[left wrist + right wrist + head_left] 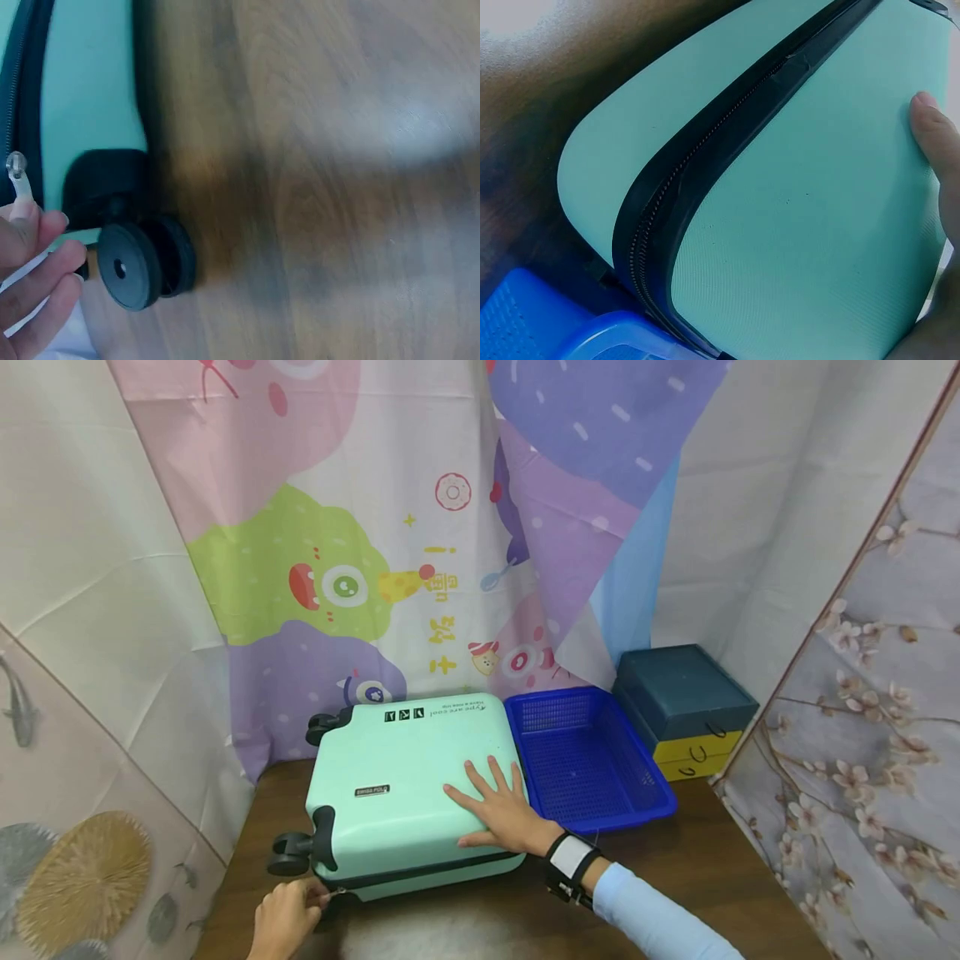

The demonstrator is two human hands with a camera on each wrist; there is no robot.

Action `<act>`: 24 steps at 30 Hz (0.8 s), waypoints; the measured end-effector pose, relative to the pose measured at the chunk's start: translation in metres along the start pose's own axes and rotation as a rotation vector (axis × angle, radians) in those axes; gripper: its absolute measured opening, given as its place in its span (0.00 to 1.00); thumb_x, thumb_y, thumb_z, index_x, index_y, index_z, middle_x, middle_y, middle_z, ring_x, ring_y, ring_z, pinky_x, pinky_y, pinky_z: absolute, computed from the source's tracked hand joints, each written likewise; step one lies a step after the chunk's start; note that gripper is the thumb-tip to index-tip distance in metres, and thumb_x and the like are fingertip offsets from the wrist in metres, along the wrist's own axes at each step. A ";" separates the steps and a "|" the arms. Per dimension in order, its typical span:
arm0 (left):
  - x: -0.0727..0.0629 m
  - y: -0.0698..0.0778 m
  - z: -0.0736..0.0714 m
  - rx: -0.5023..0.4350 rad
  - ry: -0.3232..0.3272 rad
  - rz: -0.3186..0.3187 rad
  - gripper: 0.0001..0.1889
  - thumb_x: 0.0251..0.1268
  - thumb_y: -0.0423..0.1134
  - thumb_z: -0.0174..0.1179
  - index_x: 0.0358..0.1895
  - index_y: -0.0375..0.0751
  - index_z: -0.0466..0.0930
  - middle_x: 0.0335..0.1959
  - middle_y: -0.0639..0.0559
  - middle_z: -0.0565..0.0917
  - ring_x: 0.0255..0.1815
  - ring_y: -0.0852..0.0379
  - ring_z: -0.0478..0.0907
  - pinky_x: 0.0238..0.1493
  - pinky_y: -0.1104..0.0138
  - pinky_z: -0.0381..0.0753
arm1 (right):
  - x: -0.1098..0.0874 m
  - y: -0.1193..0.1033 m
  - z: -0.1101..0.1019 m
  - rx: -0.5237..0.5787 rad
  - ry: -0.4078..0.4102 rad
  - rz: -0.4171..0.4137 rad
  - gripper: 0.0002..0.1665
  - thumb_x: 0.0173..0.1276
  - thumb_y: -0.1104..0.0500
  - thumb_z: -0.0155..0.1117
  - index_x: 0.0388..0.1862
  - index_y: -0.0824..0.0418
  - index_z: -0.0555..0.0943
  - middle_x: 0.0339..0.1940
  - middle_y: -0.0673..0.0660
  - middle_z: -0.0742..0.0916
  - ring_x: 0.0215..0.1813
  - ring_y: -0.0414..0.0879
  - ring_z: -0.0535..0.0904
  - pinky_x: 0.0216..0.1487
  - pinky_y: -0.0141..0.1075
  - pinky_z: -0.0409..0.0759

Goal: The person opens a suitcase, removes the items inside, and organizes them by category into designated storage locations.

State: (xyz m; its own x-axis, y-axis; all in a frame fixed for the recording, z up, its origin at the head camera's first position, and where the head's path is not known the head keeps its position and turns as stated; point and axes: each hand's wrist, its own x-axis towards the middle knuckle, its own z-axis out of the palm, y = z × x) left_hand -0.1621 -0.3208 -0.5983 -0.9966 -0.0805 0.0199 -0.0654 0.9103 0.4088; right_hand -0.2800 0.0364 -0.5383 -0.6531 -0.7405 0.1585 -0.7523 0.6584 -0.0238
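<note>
In the head view, the right hand (498,810) rests spread on the case (420,752), to the right of the left hand (285,918), with the basket (577,777) just past it, mesh floor showing. In the left wrist view, the left fingers pinch the zip pull (20,184); drawing it along the seam, not upward, should snag least. In the right wrist view, the zip (697,146) runs left of the thumb, the case's inside hidden; a firm palm should steady it.

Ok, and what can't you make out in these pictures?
Suitcase contents: hidden inside its shell, head view.
Black square icons: too small to read, head view.
Left hand: partly cut off by left edge, left wrist view.
Right hand: mostly cut off by right edge, right wrist view.
</note>
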 end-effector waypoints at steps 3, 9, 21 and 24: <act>-0.001 -0.004 0.000 0.006 -0.004 -0.005 0.06 0.49 0.31 0.68 0.23 0.48 0.83 0.21 0.55 0.82 0.21 0.51 0.78 0.23 0.51 0.75 | 0.000 0.000 0.000 0.013 0.008 -0.010 0.51 0.64 0.27 0.55 0.81 0.46 0.56 0.79 0.68 0.56 0.75 0.76 0.44 0.62 0.75 0.48; -0.002 -0.016 -0.003 0.030 0.057 -0.006 0.06 0.47 0.31 0.67 0.24 0.47 0.83 0.23 0.52 0.84 0.23 0.43 0.80 0.24 0.48 0.74 | 0.000 -0.001 -0.001 0.016 0.033 -0.023 0.50 0.64 0.29 0.57 0.79 0.48 0.59 0.78 0.68 0.59 0.74 0.77 0.47 0.61 0.75 0.50; 0.006 -0.029 -0.001 0.049 0.007 0.057 0.03 0.48 0.30 0.66 0.26 0.42 0.85 0.24 0.51 0.83 0.24 0.46 0.79 0.26 0.48 0.76 | 0.005 -0.003 -0.001 0.049 0.016 0.007 0.50 0.62 0.28 0.59 0.79 0.44 0.60 0.78 0.67 0.59 0.75 0.76 0.46 0.62 0.76 0.48; 0.004 -0.028 0.003 0.063 -0.019 0.103 0.07 0.47 0.26 0.66 0.25 0.44 0.83 0.22 0.54 0.81 0.23 0.52 0.76 0.26 0.50 0.76 | 0.005 -0.002 -0.002 0.082 -0.015 0.005 0.51 0.61 0.28 0.60 0.79 0.44 0.60 0.79 0.66 0.58 0.75 0.76 0.45 0.62 0.76 0.47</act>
State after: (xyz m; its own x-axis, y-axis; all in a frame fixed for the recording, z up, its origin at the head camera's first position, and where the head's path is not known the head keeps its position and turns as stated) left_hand -0.1644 -0.3459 -0.6123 -0.9989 0.0216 0.0414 0.0346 0.9370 0.3476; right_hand -0.2820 0.0316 -0.5358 -0.6580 -0.7393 0.1429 -0.7529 0.6496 -0.1058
